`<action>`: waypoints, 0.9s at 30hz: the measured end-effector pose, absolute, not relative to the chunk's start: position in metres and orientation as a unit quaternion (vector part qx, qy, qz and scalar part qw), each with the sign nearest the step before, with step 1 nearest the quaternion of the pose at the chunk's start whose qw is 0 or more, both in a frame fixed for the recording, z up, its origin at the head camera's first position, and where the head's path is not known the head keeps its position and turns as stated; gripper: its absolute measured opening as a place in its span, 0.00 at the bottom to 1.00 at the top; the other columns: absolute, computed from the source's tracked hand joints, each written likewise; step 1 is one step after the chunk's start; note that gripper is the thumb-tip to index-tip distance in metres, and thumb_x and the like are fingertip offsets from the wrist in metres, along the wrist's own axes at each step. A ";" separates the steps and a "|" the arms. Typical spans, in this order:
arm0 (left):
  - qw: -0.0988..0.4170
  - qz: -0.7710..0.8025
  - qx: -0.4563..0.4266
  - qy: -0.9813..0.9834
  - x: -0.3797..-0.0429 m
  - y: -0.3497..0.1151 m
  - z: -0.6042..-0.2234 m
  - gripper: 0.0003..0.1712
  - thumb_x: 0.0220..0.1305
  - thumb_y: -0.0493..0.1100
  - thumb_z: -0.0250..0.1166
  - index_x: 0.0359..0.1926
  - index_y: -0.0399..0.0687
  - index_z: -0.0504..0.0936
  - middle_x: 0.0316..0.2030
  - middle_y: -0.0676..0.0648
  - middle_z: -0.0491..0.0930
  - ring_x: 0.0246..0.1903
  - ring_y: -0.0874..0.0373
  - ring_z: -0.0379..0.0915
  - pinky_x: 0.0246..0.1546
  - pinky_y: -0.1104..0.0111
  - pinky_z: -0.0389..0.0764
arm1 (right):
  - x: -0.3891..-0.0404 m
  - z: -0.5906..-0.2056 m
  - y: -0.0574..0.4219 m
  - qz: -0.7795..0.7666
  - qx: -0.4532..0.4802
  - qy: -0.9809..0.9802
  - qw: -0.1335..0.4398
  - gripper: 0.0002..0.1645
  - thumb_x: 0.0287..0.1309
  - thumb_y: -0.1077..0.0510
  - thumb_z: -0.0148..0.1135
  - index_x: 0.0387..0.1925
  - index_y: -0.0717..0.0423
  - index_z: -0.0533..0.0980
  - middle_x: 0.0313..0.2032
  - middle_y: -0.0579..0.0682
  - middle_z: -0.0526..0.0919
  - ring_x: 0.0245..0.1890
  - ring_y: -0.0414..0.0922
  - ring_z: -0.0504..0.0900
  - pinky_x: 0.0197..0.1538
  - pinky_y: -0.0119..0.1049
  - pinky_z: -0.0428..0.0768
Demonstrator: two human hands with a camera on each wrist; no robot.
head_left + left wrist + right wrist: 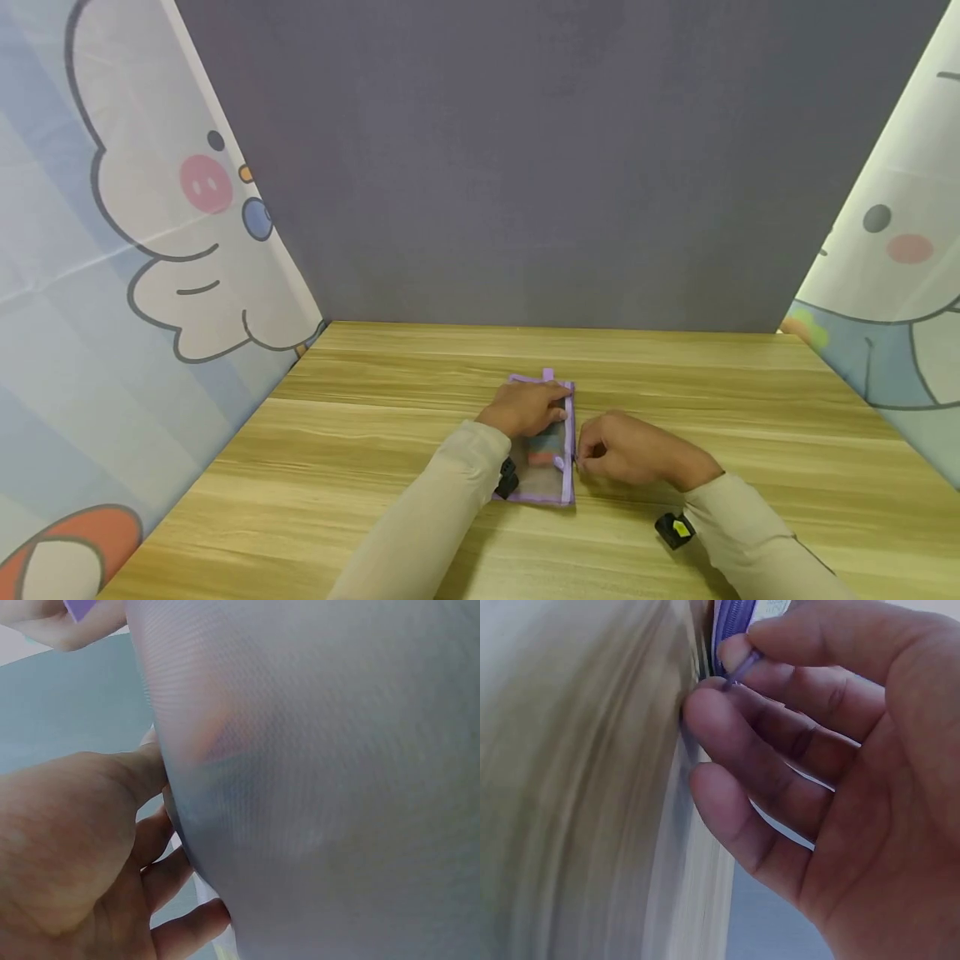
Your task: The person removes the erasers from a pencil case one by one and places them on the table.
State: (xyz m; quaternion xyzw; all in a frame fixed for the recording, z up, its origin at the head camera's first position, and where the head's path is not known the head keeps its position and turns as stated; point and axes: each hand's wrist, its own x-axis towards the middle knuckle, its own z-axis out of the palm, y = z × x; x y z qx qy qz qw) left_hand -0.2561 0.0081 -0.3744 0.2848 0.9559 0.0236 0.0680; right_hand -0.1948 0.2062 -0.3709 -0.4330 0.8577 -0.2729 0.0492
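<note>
A mesh zipper pouch (540, 482) with purple edging lies on the wooden table, a reddish and blue item (543, 458) showing through its mesh. My left hand (523, 407) rests over its upper part, with the index finger reaching to the zipper edge near the top right corner. In the left wrist view, the mesh (337, 787) fills much of the frame, and my fingertips touch it. Beside the pouch's right edge, my right hand (626, 447) pinches the small zipper pull (742, 669) between thumb and forefinger. Purple zipper teeth (737, 619) run just beyond those fingertips.
The wood-grain table (375, 433) extends on both sides of the pouch. A grey panel (525, 167) stands behind it. Cartoon-printed cloths hang at the left (45, 250) and right (885, 350).
</note>
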 end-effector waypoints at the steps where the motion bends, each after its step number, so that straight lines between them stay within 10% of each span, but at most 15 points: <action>1: 0.068 0.023 0.283 0.956 -0.256 0.008 -0.375 0.31 0.75 0.60 0.50 0.76 0.70 0.62 0.74 0.61 0.59 0.71 0.61 0.57 0.64 0.55 0.68 | -0.194 -0.371 0.206 -0.274 -0.433 0.857 0.053 0.10 0.57 0.63 0.66 0.25 0.45 0.82 0.29 0.32 0.78 0.30 0.32 0.76 0.36 0.32 0.78; 27: 0.068 0.018 0.278 0.958 -0.256 0.007 -0.377 0.31 0.75 0.62 0.50 0.76 0.71 0.61 0.74 0.60 0.59 0.71 0.61 0.58 0.63 0.53 0.69 | -0.180 -0.362 0.202 -0.331 -0.465 0.810 0.138 0.08 0.57 0.63 0.68 0.25 0.48 0.86 0.29 0.34 0.80 0.31 0.31 0.75 0.34 0.30 0.79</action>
